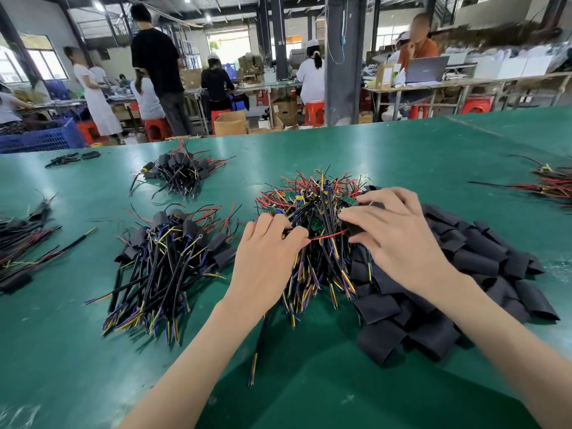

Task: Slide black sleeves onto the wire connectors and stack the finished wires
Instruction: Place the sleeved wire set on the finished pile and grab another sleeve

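Sleeve pile (pixel 464 274) nearest, right side, plenty left. L hand (pixel 266 252) pinches a red wire (pixel 328 235); R hand (pixel 399 233) grips a black sleeve (pixel 356 229), not on yet. Unsleeved wire heap (pixel 312 209) underneath is large. Two finished stacks (pixel 167 258) (pixel 179 171) beyond, left: approx halfway, I'd judge.

Workers (pixel 311 75) are sitting on red stools (pixel 314 113) beyond the green tabletop (pixel 309 382); a blue crate (pixel 43 137) is standing left, a laptop (pixel 425 68) right.
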Available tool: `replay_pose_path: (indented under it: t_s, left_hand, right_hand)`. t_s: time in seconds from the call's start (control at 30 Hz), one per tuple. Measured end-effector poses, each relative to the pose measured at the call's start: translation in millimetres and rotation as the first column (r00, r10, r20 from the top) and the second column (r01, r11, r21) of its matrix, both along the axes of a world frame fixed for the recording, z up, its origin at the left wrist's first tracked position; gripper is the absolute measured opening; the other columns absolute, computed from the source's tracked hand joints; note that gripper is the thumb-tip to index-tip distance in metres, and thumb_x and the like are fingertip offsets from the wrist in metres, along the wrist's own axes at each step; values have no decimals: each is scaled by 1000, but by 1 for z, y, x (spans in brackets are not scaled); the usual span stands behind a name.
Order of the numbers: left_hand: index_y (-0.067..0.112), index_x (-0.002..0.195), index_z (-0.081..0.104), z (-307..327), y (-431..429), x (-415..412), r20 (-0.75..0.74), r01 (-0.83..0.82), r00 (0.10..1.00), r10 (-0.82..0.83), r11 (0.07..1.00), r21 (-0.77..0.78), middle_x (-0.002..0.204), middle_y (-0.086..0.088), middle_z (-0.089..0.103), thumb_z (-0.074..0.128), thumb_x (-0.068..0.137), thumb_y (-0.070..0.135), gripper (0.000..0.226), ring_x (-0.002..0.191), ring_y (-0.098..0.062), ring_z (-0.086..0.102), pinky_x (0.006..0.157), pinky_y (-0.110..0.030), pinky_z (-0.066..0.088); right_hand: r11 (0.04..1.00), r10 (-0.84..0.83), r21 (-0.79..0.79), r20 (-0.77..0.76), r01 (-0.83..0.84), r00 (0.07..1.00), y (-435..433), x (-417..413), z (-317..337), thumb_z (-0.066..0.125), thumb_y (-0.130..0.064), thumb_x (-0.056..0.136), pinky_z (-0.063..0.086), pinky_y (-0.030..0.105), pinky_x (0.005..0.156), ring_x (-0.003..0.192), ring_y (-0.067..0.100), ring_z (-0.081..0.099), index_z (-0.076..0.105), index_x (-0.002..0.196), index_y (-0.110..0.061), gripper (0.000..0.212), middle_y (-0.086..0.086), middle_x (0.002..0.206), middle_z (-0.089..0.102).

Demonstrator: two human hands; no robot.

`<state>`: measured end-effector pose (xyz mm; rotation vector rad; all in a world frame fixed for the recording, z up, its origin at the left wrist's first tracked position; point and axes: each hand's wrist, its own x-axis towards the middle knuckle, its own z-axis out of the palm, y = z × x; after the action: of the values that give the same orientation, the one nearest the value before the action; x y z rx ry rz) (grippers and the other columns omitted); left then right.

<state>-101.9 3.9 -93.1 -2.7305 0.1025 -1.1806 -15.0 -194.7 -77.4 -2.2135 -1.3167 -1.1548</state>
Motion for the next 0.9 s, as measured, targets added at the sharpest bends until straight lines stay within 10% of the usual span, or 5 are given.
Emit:
replay_pose_path:
  t_s: [0.33, 0.57, 0.9]
  left_hand:
    - [5, 120, 56, 0, -23, -5, -50, 221, 962, -267, 877, -426, 101, -7, 63, 63, 87, 18, 35, 94, -27, 52, 87, -34, 39]
    - [21, 126, 46, -5, -16, -6, -75, 246, 927, -367, 747, -618, 110, 11, 48, 72, 79, 30, 54, 83, -1, 39, 79, -16, 37]
    - [19, 110, 62, -4, -4, -5, -70, 233, 904, -422, 623, -747, 74, 21, 58, 72, 82, 17, 30, 69, 9, 50, 69, -5, 36]
  right_hand:
    - [995, 46, -87, -88, -53, 995, 27, -30, -17, 75, -6, 76, 50, 40, 73, 78, 31, 60, 65, 99, -3, 25, 6, 91, 68]
    - [992, -12, -122, -285, -23, 958, 21, -21, -16, 66, -10, 86, 37, 34, 78, 85, 32, 53, 60, 107, -3, 23, 9, 99, 63]
    - [995, 92, 16, -476, -96, 875, 15, -13, -14, 69, -20, 83, 33, 29, 78, 95, 24, 44, 54, 118, -6, 40, 6, 105, 63]
